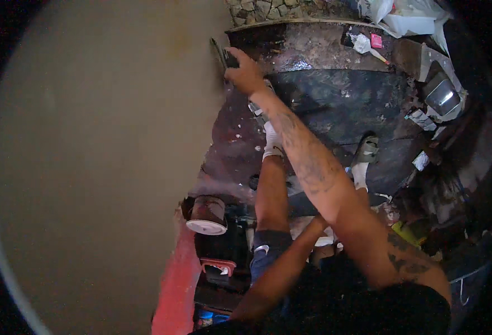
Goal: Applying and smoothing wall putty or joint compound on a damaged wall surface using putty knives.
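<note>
My right arm reaches across to the wall at the left. In its hand (247, 73) is a plastering trowel (218, 54), fingers closed around the dark handle. The blade is seen nearly edge-on, its face toward the smooth beige wall (112, 139); whether it touches the surface is hard to make out. My left forearm (285, 265) comes up from the lower edge and passes under the right arm. The left hand and its fingers are hidden there, so what it holds, if anything, does not show.
Dark, splattered sheeting (335, 100) covers the floor beneath my sandalled feet. A dirty bucket (207, 212) stands by the wall, near a red panel (180, 273). Along the right lie a grey container (442, 96), a white plastic bag (410, 17), a pink packet (376, 40) and scraps.
</note>
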### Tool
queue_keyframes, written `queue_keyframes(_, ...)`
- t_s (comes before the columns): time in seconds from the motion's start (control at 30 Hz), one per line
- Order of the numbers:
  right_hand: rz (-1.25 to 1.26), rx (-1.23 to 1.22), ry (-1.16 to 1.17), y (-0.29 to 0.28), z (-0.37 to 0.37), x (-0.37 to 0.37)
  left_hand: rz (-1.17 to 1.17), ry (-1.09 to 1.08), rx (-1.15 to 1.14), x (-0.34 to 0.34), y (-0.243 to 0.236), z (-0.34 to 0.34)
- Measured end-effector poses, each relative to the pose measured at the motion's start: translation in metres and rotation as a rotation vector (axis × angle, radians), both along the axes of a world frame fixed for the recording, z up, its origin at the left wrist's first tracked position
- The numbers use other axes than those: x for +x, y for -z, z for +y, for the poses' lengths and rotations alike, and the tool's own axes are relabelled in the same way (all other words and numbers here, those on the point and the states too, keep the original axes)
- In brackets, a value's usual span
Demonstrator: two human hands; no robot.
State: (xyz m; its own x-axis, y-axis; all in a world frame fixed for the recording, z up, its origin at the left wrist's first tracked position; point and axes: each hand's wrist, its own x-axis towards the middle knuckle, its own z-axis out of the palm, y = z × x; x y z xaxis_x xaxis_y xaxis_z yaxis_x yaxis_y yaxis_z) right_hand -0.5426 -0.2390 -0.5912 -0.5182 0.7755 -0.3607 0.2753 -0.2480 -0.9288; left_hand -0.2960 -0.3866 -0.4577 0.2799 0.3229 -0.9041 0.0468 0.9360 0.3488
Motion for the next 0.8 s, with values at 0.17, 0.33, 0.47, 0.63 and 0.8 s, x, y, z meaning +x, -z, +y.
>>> queue_keyframes(0.17, 0.020, 0.026, -0.031, -0.107, -0.010, 0.020, 0.179, 0.150, 0.162, 0.017, 0.003, -0.011)
queue_keyframes(0.33, 0.124, -0.030, 0.012, -0.215, -0.023, 0.037, 0.064, -0.135, 0.234, -0.002, 0.016, 0.014)
queue_keyframes(0.47, 0.484, -0.214, -0.112, -0.275, -0.015, 0.092, -0.077, -0.307, 0.095, -0.007, 0.029, 0.013)
queue_keyframes(0.63, 0.366, -0.796, -0.204, -0.338, 0.065, 0.246, 0.078, -0.701, 0.410, -0.067, 0.018, 0.022)
queue_keyframes(0.8, 0.059, 0.053, 0.288, -0.381, 0.120, 0.460, 0.150, -0.753, 0.426, -0.048, -0.127, 0.142)
